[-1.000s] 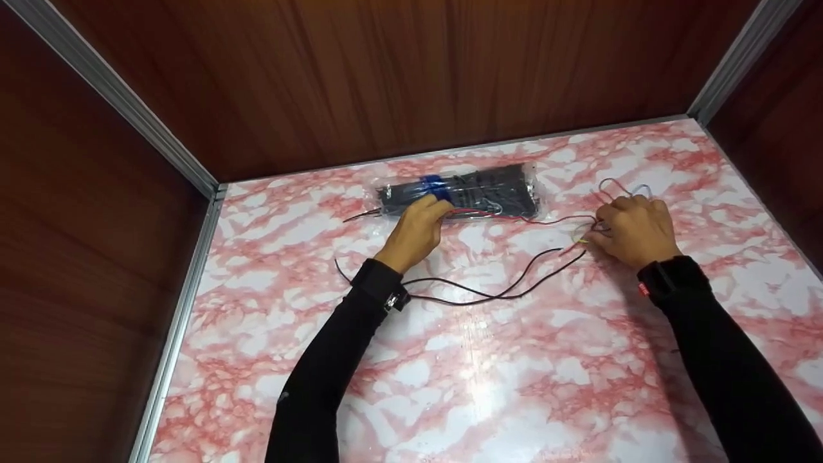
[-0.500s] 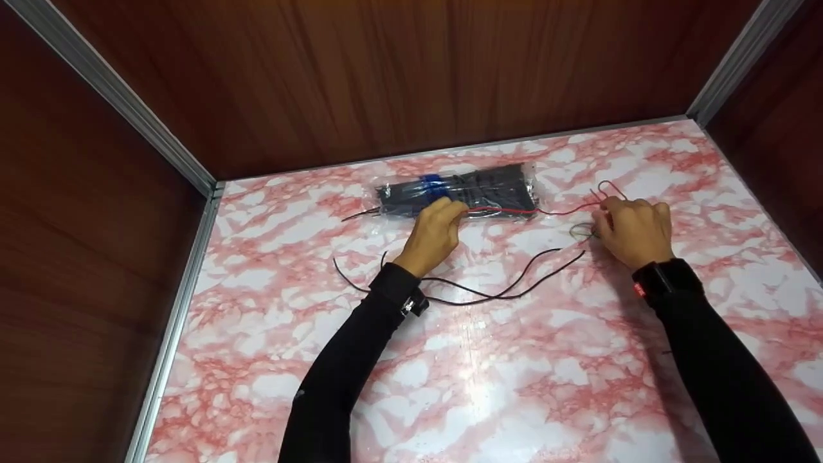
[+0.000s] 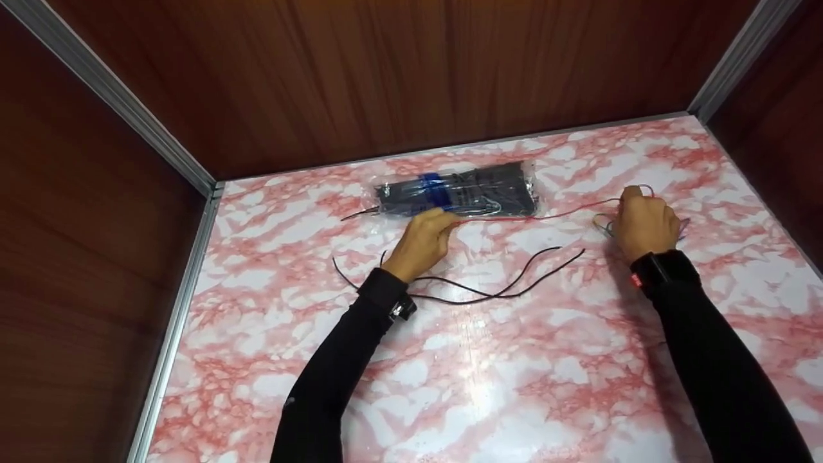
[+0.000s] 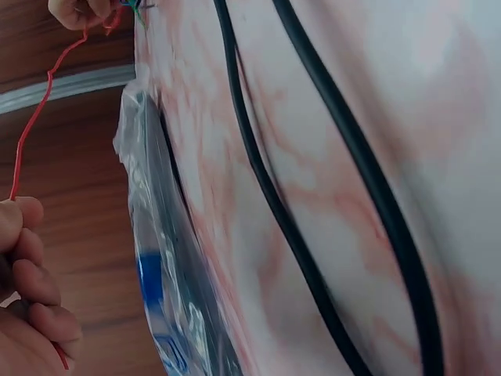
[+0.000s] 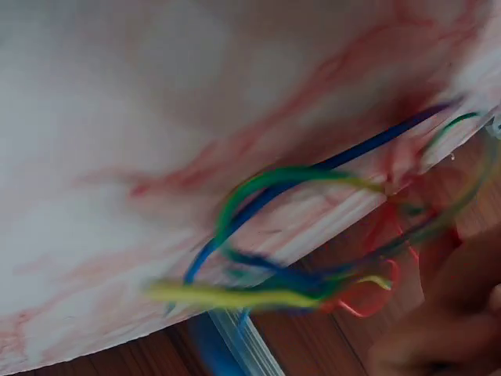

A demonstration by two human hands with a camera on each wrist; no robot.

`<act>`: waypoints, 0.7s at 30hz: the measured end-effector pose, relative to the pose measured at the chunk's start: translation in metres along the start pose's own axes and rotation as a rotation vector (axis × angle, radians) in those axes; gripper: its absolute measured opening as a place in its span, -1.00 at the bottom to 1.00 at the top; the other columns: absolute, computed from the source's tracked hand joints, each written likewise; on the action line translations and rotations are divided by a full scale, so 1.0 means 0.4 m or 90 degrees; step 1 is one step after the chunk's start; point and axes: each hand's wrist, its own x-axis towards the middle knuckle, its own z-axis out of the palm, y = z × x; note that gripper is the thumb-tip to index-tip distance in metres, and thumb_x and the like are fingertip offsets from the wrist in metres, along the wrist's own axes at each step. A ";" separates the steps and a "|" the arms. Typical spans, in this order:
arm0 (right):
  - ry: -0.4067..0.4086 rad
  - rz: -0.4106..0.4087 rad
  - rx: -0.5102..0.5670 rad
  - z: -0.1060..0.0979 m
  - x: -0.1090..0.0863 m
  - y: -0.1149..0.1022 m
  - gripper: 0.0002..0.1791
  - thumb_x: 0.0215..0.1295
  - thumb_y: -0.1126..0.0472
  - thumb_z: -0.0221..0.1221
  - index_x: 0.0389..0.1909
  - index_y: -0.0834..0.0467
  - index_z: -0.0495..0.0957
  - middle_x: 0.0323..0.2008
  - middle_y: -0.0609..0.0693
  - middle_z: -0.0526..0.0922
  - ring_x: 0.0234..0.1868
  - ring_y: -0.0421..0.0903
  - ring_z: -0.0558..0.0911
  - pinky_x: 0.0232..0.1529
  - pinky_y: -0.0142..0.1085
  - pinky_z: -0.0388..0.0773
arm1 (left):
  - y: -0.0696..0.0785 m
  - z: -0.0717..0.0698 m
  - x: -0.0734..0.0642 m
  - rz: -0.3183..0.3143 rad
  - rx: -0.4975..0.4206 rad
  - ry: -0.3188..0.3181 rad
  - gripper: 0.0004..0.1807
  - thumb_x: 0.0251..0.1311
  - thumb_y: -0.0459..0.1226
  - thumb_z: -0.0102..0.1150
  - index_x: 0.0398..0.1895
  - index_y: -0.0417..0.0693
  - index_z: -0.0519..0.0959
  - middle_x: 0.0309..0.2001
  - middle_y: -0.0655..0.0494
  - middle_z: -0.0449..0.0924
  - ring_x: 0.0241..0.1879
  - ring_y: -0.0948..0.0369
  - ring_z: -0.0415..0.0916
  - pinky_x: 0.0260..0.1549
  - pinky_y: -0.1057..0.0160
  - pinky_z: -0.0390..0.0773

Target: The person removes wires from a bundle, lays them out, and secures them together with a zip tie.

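Note:
A thin red wire [image 3: 501, 219] runs between the two hands, lightly bowed above the table. Its left part is pinched between thumb and forefinger of my left hand [image 3: 421, 241], and a short tail shows below the curled fingers in the left wrist view. My right hand [image 3: 645, 225] grips the other part, along with a tangle of coloured wires. Loops of green, blue and yellow wire [image 5: 235, 296] dangle from it in the right wrist view, blurred. Two black cords [image 3: 463, 302] lie crossed on the table, passing behind my left wrist.
A clear plastic bag [image 3: 495, 190] of black strips with a blue band lies at the back, just beyond my left hand. Thin dark ends poke out on its left. Brown wood-look panels [image 3: 411, 77] with grey metal edging enclose the red-and-white marbled table [image 3: 501, 386].
My right hand has shifted slightly right, drawing the coloured tangle along. The red wire now stands apart from the tangle in a longer span. My left hand moved right, then back left and nearer.

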 end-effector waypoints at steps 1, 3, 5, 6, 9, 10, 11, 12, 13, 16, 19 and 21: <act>0.016 -0.011 0.012 0.004 0.002 -0.003 -0.88 0.29 0.30 0.12 -0.34 0.31 0.46 -0.39 0.50 0.60 -0.34 0.56 0.55 -0.39 0.34 0.41 | -0.006 -0.006 -0.004 -0.011 -0.002 0.006 -0.81 0.36 -0.37 0.05 -0.20 -0.14 0.69 -0.34 0.00 0.66 -0.30 0.19 0.60 -0.23 0.30 0.59; 0.031 -0.040 0.048 0.013 0.005 -0.008 -0.87 0.23 0.33 0.23 -0.32 0.33 0.50 -0.40 0.45 0.61 -0.33 0.50 0.58 -0.34 0.29 0.44 | -0.017 -0.017 -0.011 -0.033 -0.001 0.018 -0.81 0.33 -0.40 0.06 -0.22 -0.14 0.70 -0.36 -0.01 0.66 -0.33 0.19 0.61 -0.25 0.30 0.60; 0.035 -0.065 0.099 0.021 0.006 -0.012 -0.89 0.18 0.39 0.25 -0.31 0.34 0.54 -0.38 0.40 0.62 -0.30 0.41 0.60 -0.28 0.21 0.48 | -0.027 -0.025 -0.017 -0.050 0.008 0.027 -0.82 0.33 -0.38 0.07 -0.22 -0.13 0.70 -0.39 0.01 0.64 -0.38 0.19 0.59 -0.30 0.30 0.59; 0.030 -0.074 0.124 0.023 0.005 -0.013 -0.88 0.15 0.42 0.25 -0.29 0.34 0.56 -0.38 0.37 0.62 -0.28 0.37 0.60 -0.25 0.16 0.49 | -0.030 -0.029 -0.019 -0.057 0.010 0.026 -0.82 0.34 -0.37 0.07 -0.22 -0.12 0.70 -0.40 0.02 0.63 -0.39 0.19 0.58 -0.31 0.30 0.58; 0.011 -0.098 0.189 0.028 0.003 -0.016 -0.86 0.19 0.47 0.16 -0.22 0.33 0.60 -0.31 0.30 0.62 -0.19 0.26 0.59 -0.13 0.06 0.48 | -0.040 -0.042 -0.033 -0.066 0.017 0.013 -0.82 0.37 -0.32 0.06 -0.23 -0.11 0.68 -0.44 0.04 0.59 -0.43 0.20 0.53 -0.36 0.30 0.55; 0.011 -0.107 0.201 0.028 0.003 -0.017 -0.83 0.22 0.48 0.11 -0.21 0.31 0.61 -0.29 0.28 0.61 -0.18 0.23 0.59 -0.12 0.04 0.47 | -0.044 -0.048 -0.039 -0.067 0.021 0.008 -0.82 0.38 -0.31 0.06 -0.23 -0.11 0.68 -0.44 0.04 0.58 -0.43 0.20 0.52 -0.37 0.30 0.54; 0.017 -0.129 0.204 0.028 0.003 -0.017 -0.81 0.23 0.50 0.08 -0.21 0.31 0.62 -0.30 0.27 0.61 -0.18 0.22 0.59 -0.12 0.02 0.47 | -0.046 -0.055 -0.046 -0.068 0.022 0.004 -0.82 0.38 -0.31 0.06 -0.24 -0.11 0.68 -0.44 0.04 0.58 -0.43 0.20 0.52 -0.37 0.29 0.53; 0.025 -0.166 0.197 0.028 0.004 -0.018 -0.79 0.23 0.51 0.06 -0.21 0.31 0.62 -0.31 0.27 0.63 -0.20 0.21 0.59 -0.13 0.00 0.45 | -0.049 -0.065 -0.053 -0.069 0.026 0.002 -0.82 0.38 -0.31 0.06 -0.25 -0.12 0.67 -0.44 0.04 0.58 -0.42 0.20 0.51 -0.37 0.29 0.53; 0.038 -0.210 0.182 0.027 0.007 -0.020 -0.78 0.23 0.52 0.05 -0.22 0.31 0.63 -0.32 0.27 0.64 -0.22 0.21 0.59 -0.14 0.01 0.43 | -0.053 -0.075 -0.059 -0.073 0.028 0.004 -0.83 0.37 -0.32 0.07 -0.27 -0.13 0.67 -0.44 0.04 0.57 -0.42 0.20 0.51 -0.37 0.28 0.53; 0.087 -0.354 0.105 0.026 0.011 -0.023 -0.78 0.13 0.58 0.06 -0.29 0.31 0.61 -0.38 0.25 0.62 -0.30 0.21 0.50 -0.25 0.01 0.33 | -0.062 -0.111 -0.074 -0.090 0.035 0.020 -0.84 0.32 -0.33 0.10 -0.33 -0.12 0.68 -0.45 0.05 0.59 -0.43 0.18 0.53 -0.37 0.25 0.54; 0.123 -0.475 0.025 0.026 0.008 -0.024 -0.80 0.08 0.59 0.10 -0.33 0.32 0.57 -0.40 0.24 0.58 -0.33 0.22 0.46 -0.32 0.02 0.35 | -0.071 -0.145 -0.079 -0.110 0.029 0.027 -0.85 0.28 -0.33 0.14 -0.37 -0.09 0.69 -0.48 0.05 0.61 -0.44 0.18 0.55 -0.38 0.22 0.54; 0.122 -0.523 -0.006 0.027 0.000 -0.025 -0.84 0.12 0.56 0.12 -0.32 0.31 0.56 -0.39 0.22 0.55 -0.36 0.20 0.49 -0.39 0.02 0.42 | -0.078 -0.162 -0.080 -0.136 0.022 0.030 -0.85 0.25 -0.34 0.15 -0.40 -0.07 0.70 -0.49 0.06 0.64 -0.46 0.19 0.55 -0.39 0.22 0.54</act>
